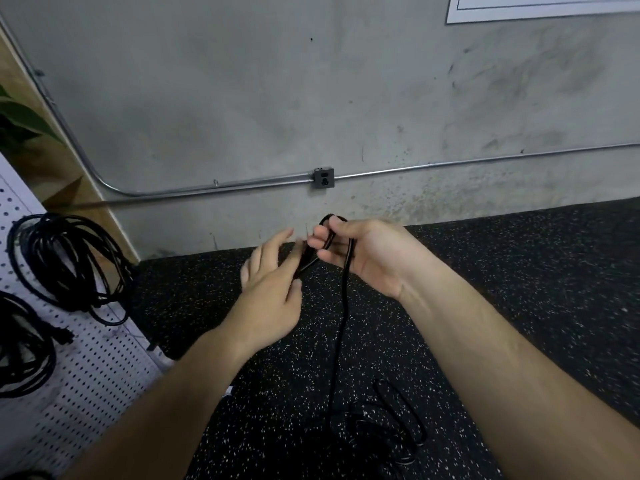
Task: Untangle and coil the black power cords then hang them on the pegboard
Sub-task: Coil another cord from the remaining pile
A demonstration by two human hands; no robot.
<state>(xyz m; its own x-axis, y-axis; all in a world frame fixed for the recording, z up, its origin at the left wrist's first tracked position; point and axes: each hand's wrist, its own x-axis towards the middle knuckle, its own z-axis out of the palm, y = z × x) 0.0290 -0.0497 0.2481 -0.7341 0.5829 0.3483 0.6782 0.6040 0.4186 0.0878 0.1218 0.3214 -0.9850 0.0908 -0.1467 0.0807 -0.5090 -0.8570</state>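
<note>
Right hand [367,254] grips a first loop of black cord [341,317] — anchoring the coil — while the left hand [273,292], fingers nearly straight, steadies its short end.

1 wide-angle head camera looks forward and down toward the floor [519,271] and the near wall [242,98].

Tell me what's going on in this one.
A person is coiling a thin black power cord. The right hand grips a small loop of it; the left hand, fingers straight, meets the strand beside it. The rest trails to a heap on the speckled black floor. Two black cord coils hang on the white pegboard.
</note>
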